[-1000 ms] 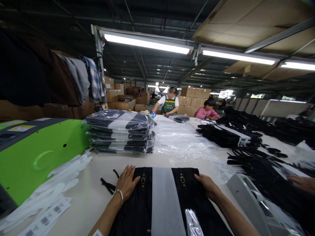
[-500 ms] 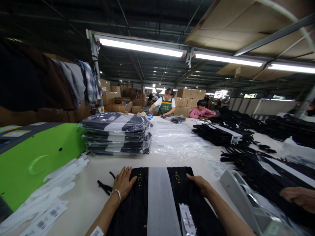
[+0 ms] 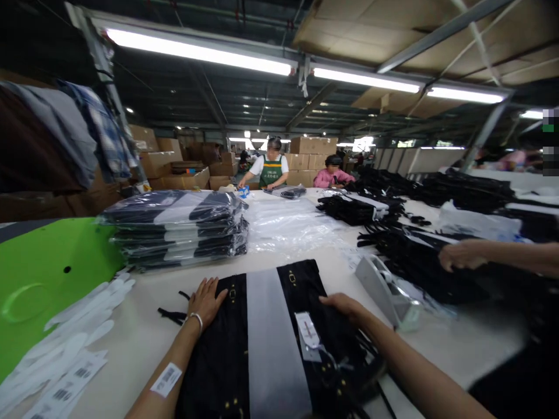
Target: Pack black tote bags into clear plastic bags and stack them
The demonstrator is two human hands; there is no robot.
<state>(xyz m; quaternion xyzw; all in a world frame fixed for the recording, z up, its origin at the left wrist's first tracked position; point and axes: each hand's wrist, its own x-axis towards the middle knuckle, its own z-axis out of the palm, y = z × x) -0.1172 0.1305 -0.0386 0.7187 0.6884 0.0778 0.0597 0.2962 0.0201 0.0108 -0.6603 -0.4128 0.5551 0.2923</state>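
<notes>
A folded black garment (image 3: 218,361) with gold-coloured buckles lies on the table in front of me. A pale grey strip (image 3: 275,337) runs down its middle, and a white tag (image 3: 307,330) rests right of the strip. My left hand (image 3: 205,305) lies flat on the garment's upper left edge, fingers stretched; a barcode sticker (image 3: 166,379) is on that forearm. At the right edge my right hand (image 3: 345,306) grips the cloth, its thumb on top and the other fingers mostly hidden. Dark straps (image 3: 172,314) stick out past the left side.
Bagged garments (image 3: 179,227) are stacked behind, beside clear plastic bags (image 3: 288,224). White tags (image 3: 82,337) lie by a green machine (image 3: 48,285). A grey dispenser (image 3: 379,288) stands right, near a co-worker's hand (image 3: 463,255) over black garments. Two people work across the table.
My view has turned right. My right hand has moved down the garment's right edge from near its top corner, and the garment sits more tilted. The co-worker's arm reaches further in.
</notes>
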